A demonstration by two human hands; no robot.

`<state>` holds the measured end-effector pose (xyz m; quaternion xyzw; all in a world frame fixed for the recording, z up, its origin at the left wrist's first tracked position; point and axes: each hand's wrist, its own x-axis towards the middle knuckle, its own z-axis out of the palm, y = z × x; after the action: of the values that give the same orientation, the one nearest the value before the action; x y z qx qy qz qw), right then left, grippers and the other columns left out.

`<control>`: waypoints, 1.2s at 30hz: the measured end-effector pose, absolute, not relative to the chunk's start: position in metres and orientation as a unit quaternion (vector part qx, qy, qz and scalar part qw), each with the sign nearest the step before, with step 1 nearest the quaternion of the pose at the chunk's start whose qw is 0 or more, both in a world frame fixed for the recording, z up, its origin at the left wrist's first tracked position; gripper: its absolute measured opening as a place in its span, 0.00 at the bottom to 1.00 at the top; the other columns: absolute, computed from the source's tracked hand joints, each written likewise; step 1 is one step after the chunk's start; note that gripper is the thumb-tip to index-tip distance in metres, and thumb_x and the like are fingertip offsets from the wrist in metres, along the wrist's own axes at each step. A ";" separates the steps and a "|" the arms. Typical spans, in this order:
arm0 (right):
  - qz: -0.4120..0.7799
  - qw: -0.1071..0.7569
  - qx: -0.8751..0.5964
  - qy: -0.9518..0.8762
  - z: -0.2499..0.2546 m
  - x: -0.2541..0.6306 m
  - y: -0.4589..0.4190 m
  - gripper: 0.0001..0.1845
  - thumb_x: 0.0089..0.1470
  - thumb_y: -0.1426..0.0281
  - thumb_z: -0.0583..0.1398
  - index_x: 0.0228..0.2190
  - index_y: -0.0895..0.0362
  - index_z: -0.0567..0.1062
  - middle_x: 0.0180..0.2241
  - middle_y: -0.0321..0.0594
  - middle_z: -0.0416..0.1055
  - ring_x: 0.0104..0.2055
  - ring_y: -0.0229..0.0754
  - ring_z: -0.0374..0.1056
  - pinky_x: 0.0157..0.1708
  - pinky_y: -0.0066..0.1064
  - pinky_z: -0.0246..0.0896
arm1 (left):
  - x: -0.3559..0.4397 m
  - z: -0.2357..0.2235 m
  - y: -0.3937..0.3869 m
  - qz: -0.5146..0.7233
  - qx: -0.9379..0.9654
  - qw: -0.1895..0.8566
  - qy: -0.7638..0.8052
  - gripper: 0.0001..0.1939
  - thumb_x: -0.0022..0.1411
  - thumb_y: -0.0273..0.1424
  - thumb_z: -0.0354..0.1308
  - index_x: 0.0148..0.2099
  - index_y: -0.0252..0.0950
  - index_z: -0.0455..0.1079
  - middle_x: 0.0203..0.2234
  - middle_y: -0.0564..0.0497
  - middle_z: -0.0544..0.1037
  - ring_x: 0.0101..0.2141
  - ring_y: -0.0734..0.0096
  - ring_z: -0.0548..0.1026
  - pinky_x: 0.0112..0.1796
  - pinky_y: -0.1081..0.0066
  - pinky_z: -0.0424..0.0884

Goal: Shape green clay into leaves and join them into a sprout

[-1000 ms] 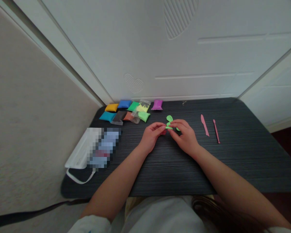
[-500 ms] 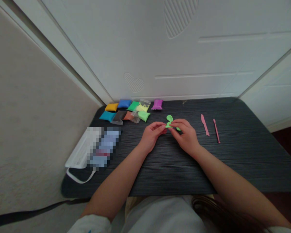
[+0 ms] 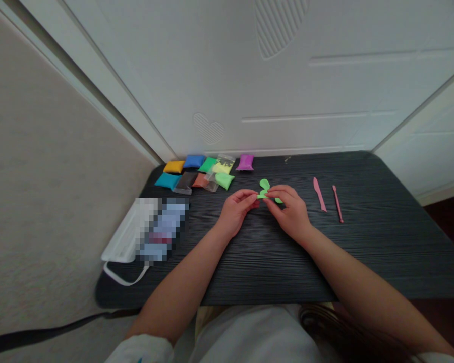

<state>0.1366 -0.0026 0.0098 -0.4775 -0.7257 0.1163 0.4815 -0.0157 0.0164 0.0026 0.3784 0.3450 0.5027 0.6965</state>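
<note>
Between my fingertips is a small flat piece of light green modelling clay (image 3: 262, 196). My left hand (image 3: 237, 209) pinches its left end between thumb and fingers. From the other side, my right hand (image 3: 290, 212) pinches the right end. Just beyond the fingers lie rounded light green clay shapes (image 3: 264, 183) on the table. Another green clay bit (image 3: 278, 200) shows partly behind my right fingers, so its full outline is hidden.
Several coloured clay packets stand at the back left, among them a blue packet (image 3: 194, 161) and a purple packet (image 3: 245, 162). A pink plastic knife (image 3: 320, 194) and a pink stick tool (image 3: 338, 203) lie right. A white mask (image 3: 128, 234) and a blurred phone-like object (image 3: 164, 229) lie left on the dark table (image 3: 265, 272).
Hardly anything differs. The green clay piece and the fingertips holding it have shifted very slightly; both hands keep their pinch.
</note>
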 end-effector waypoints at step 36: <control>0.234 0.445 -0.499 -0.706 0.014 0.135 -0.004 0.09 0.53 0.66 0.53 0.29 0.54 0.72 0.30 0.37 0.70 0.33 0.38 0.65 0.32 0.31 0.60 | -0.016 0.001 0.017 0.522 0.404 0.645 0.384 0.10 0.46 0.29 0.61 0.35 0.36 0.70 0.29 0.54 0.73 0.30 0.76 0.70 0.36 0.72 0.65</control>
<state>0.1347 -0.0038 0.0139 -0.4986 -0.7060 0.2343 0.4451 -0.0160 0.0170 0.0011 0.4041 0.3841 0.5222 0.6453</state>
